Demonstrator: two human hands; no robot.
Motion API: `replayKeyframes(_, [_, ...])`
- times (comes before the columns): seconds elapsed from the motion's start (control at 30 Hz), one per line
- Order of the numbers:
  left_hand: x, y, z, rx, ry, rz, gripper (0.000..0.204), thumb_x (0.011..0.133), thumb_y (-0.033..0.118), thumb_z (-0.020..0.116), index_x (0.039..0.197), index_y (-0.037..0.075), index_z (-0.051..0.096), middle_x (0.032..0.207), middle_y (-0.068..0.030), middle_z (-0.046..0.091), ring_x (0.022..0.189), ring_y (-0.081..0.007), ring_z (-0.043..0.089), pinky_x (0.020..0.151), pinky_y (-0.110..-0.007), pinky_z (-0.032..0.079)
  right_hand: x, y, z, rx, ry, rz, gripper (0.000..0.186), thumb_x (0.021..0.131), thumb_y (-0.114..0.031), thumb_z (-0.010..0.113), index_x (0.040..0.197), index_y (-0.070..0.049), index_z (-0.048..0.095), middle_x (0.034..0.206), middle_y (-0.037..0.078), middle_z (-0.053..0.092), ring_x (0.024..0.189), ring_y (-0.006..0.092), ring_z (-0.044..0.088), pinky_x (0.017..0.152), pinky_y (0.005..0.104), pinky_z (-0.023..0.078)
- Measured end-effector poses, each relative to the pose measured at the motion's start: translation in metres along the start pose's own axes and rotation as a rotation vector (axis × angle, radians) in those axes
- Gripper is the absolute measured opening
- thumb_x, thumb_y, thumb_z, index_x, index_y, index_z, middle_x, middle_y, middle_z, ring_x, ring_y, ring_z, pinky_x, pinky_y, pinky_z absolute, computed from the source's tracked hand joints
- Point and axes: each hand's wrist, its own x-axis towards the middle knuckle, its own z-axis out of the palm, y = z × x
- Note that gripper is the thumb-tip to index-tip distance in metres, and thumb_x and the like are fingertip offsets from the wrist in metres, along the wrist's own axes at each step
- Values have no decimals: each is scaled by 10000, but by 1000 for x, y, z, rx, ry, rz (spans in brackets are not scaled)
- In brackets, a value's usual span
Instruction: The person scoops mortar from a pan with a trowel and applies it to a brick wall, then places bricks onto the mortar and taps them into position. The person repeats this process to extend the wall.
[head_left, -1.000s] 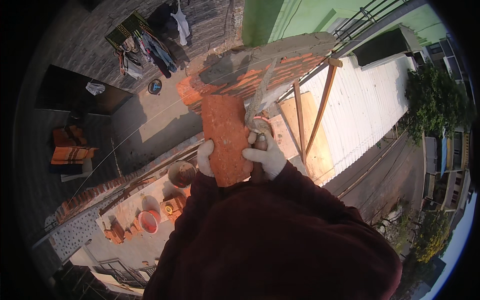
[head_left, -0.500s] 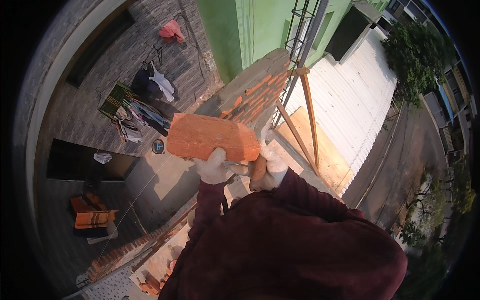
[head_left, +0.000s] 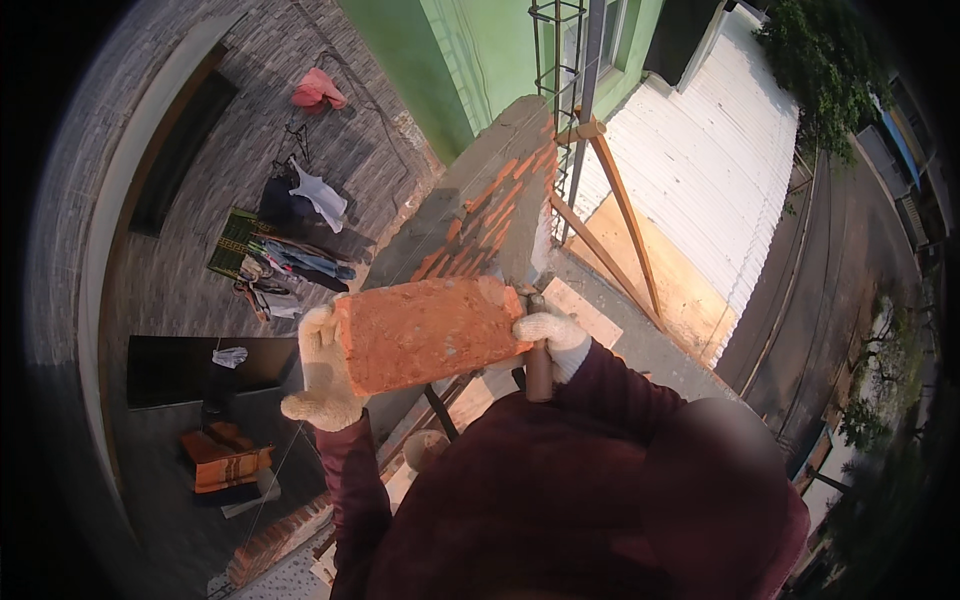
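Observation:
An orange-red brick (head_left: 440,330) is held out flat in front of my chest, its broad face upward. My left hand (head_left: 325,380), in a pale knitted glove, is at the brick's left end; its fingers reach along that end and its thumb sticks out to the left, away from the brick. At the other end my gloved right hand (head_left: 555,335) presses its thumb on the brick's edge. That same hand grips a trowel by its round wooden handle (head_left: 540,372); its blade is hidden, apparently behind the brick.
Beyond the brick rises a partly plastered brick wall (head_left: 480,210), with a steel rebar column (head_left: 556,60) behind. Wooden braces (head_left: 625,220) lean at the right above a white corrugated roof (head_left: 700,170). Far below left, clothes (head_left: 300,260) hang in a yard. A bucket (head_left: 427,450) stands beside my body.
My left thumb has come off the brick's near side, and that hand has shifted to its left end, opening out. The brick has tilted slightly and come nearer. My right hand keeps the trowel.

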Motion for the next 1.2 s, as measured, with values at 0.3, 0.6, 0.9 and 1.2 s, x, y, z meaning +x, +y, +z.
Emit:
replayKeyframes(0.3, [101, 23, 135, 1529, -1056, -68, 1111, 539, 528, 901, 1498, 140, 496, 1409, -265, 468, 1241, -457, 539, 1048, -577, 438, 21, -58, -38, -585, 89, -146, 239, 835, -101, 826, 935, -96, 609, 859, -20, 610, 770, 110, 614, 695, 272, 540])
replayKeyframes(0.6, [143, -58, 139, 1256, -695, -107, 993, 557, 391, 870, 1461, 123, 560, 1326, -276, 516, 1152, -462, 581, 959, -523, 500, 32, -148, -45, -455, 325, -78, 515, 959, -270, 755, 1325, 31, 552, 1151, 125, 649, 998, 221, 694, 834, 408, 631])
replayKeyframes(0.9, [340, -204, 121, 1427, -468, -33, 1085, 623, 503, 835, 1591, 251, 412, 1375, -218, 514, 1265, -401, 544, 1068, -481, 478, -68, -117, -244, -518, 1006, 24, 338, 983, -222, 689, 1173, 27, 564, 1045, 148, 646, 857, 292, 708, 737, 439, 645])
replayKeyframes(1.2, [405, -317, 153, 1531, -559, -246, 1149, 637, 642, 792, 1632, 321, 317, 1458, -205, 482, 1341, -356, 516, 1106, -447, 462, -250, 19, -261, -300, 1440, 206, 350, 933, -227, 730, 1111, 25, 566, 910, 143, 631, 741, 302, 700, 661, 457, 634])
